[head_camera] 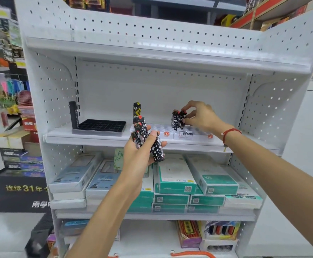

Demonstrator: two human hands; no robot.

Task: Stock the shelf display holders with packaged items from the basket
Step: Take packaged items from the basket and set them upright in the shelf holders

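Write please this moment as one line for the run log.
left hand: grips bunch of black-and-white patterned lighters | right hand: pinches patterned lighter standing in white plastic display holder | black grid tray: one dark lighter

A shop: white pegboard shelving [152, 34] stacked with boxed goods [176, 179], stocked aisles behind.

a bundle of black-and-white patterned lighters [146, 140] with red tops sits tilted at frame centre. more patterned lighters [178, 119] stand upright in the white holder [192, 135] centre right. a black grid holder [100, 126] lies centre left.
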